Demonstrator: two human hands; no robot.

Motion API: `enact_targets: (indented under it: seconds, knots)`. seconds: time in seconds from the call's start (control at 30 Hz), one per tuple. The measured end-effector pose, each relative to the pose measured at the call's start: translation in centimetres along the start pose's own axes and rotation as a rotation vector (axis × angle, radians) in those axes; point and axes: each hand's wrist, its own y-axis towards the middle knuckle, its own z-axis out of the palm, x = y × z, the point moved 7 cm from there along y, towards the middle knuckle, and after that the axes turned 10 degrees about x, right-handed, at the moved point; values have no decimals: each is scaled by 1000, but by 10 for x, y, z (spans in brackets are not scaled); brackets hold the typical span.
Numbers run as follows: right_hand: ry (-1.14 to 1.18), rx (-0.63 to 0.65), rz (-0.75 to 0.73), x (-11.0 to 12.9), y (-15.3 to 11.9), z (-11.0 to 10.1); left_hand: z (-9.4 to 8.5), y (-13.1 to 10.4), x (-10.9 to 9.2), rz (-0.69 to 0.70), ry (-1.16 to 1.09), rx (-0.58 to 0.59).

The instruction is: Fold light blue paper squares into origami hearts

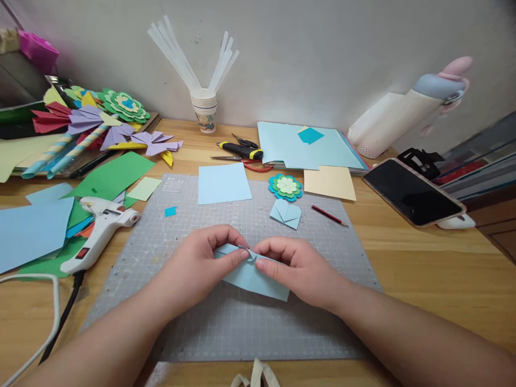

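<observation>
A partly folded sheet of light blue paper (258,280) is held above the grey cutting mat (193,333). My left hand (201,257) pinches its upper edge between thumb and fingers. On the other side, my right hand (294,263) grips the same edge, its thumb near the middle where a small flap curls up. Both thumbs lie on the near face, and the fingertips behind the paper are partly hidden. Just beyond the hands sit a folded light blue paper heart (285,215), a layered paper flower (285,186) and a square blue sheet (224,184).
A white glue gun (99,231) with its cord lies left, beside green paper (115,180) and paper flowers (100,121). A pencil (329,216), utility knife (239,150), scissors (244,141), straw-filled paper cups (205,114), phone (414,191) and bottle (403,115) stand or lie around the mat.
</observation>
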Motion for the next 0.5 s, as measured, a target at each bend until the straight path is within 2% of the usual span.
enact_targets:
  seconds: [0.1, 0.23, 0.5]
  knots:
    - [-85, -2, -41, 3, -1, 1, 4, -1, -1, -1, -9, 32]
    - [-140, -66, -59, 7, 0, -3, 5, -1, 2, -20, -72, 29]
    - [-69, -58, -57, 8, -1, -2, 4, -1, 3, -42, -56, 19]
